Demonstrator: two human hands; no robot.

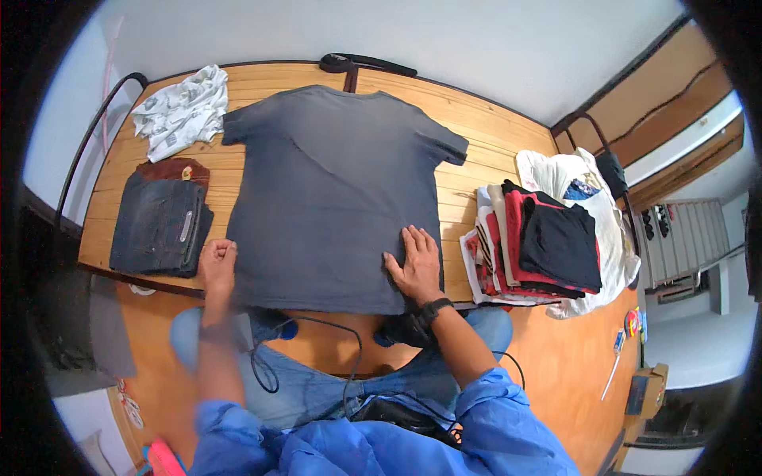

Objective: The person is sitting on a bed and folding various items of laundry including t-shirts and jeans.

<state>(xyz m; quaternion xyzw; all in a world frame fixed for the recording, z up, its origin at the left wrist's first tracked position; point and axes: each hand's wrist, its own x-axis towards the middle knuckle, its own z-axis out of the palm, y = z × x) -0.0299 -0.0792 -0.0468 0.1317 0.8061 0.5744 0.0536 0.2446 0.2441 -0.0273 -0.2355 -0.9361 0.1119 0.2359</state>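
A dark grey T-shirt [339, 202] lies spread on a slatted wooden table [488, 146], its collar away from me and its hem at the near edge. My right hand [417, 268] rests palm down on the shirt's lower right part, fingers extended and thumb out. At the shirt's lower left edge, my left hand [218, 266] has its fingers curled in; whether fabric is pinched in them is not visible. Just left of that hand sits a stack of folded dark jeans [158, 220], with a reddish-brown garment [178, 168] showing behind it.
A crumpled white printed cloth [184, 113] lies at the far left. On the right stand a pile of folded clothes [559, 244] and a white cloth heap [616, 256]. A black strap-like object [369, 62] lies along the back edge. A black cable [357, 345] hangs by my legs.
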